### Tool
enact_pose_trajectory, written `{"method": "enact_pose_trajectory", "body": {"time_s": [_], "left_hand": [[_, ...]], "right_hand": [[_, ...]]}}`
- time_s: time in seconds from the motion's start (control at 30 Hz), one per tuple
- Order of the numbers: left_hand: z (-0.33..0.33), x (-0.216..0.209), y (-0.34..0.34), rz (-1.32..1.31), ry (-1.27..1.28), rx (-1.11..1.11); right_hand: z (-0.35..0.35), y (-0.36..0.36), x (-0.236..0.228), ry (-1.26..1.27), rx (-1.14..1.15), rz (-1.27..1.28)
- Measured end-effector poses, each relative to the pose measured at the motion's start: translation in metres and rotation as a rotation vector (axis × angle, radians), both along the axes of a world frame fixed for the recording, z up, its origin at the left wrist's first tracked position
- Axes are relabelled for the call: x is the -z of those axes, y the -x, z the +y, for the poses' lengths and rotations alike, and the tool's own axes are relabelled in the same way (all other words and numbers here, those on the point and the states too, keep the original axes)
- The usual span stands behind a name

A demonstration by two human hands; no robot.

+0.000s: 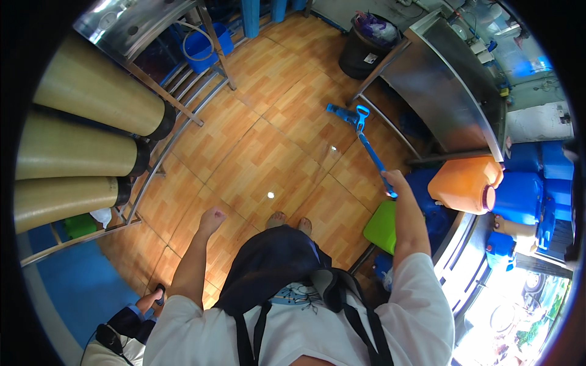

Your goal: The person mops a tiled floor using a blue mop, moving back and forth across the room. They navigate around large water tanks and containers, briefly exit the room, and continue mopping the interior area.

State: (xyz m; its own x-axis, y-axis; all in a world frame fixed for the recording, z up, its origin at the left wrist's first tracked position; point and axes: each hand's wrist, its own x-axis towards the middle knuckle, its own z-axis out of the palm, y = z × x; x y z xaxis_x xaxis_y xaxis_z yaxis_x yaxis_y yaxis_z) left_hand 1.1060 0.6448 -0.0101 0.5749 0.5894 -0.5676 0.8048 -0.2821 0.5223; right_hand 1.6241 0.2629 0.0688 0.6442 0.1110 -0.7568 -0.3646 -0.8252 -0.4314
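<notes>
White-shirted person [287,318] clenches left hand [212,221], right hand [394,179] grasping pole [373,154]; bin [361,53] holds plastic [375,28].

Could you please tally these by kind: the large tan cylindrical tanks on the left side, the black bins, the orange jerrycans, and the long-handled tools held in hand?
Large tan cylindrical tanks: 3
Black bin: 1
Orange jerrycan: 1
Blue long-handled tool, in the right hand: 1
Total: 6
</notes>
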Motion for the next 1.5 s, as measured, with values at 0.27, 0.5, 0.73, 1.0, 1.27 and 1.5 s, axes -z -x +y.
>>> {"method": "enact_pose_trajectory", "body": {"time_s": [0.27, 0.5, 0.73, 1.0, 1.27, 1.5], "left_hand": [[-0.067, 0.020, 0.029, 0.460, -0.011, 0.420], [-0.103, 0.029, -0.028, 0.285, 0.072, 0.185], [-0.132, 0.011, -0.120, -0.001, 0.167, 0.092], [-0.146, 0.012, -0.080, 0.171, 0.072, 0.174], [-0.136, -0.007, -0.002, 0.435, 0.018, 0.181], [-0.143, -0.005, -0.034, 0.338, 0.053, 0.129]], "right_hand": [[-0.087, 0.090, 0.124, 0.099, -0.073, -0.189], [-0.302, 0.333, 0.025, 0.333, -0.239, -0.041], [-0.324, 0.352, -0.035, 0.425, -0.056, 0.145], [-0.251, 0.205, -0.010, -0.155, 0.472, 0.219], [-0.103, -0.015, 0.135, -0.205, 0.350, 0.040], [-0.144, 0.039, 0.193, 0.064, 0.001, -0.043]]}}
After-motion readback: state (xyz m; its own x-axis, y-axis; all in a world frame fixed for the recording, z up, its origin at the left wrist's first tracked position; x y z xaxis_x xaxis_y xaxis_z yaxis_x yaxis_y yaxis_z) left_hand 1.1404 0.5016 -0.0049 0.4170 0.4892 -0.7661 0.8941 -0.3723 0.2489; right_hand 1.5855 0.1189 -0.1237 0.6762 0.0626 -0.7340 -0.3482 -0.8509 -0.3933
